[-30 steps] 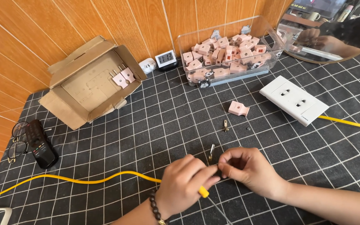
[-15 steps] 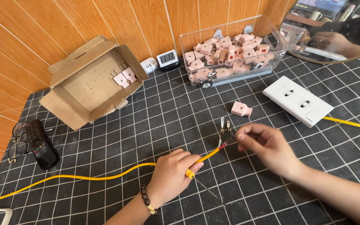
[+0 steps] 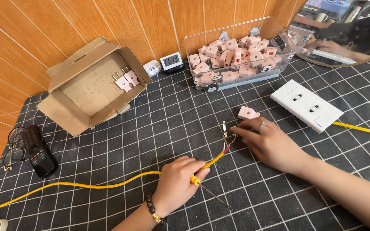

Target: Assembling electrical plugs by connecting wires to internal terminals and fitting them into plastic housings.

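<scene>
Where the left hand (image 3: 177, 185) pinches it just behind the stripped end lies a yellow cable (image 3: 108, 185), light, limp, probably best gripped on its sheath; right hand (image 3: 270, 143), fingers loosely spread, touches the bared wires (image 3: 228, 143), fine and likely easily bent.

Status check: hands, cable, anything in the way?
Left hand shut on yellow cable near its stripped end. Right hand open, fingertips at the bare wires. Pink plug piece lies just beyond them.
</scene>
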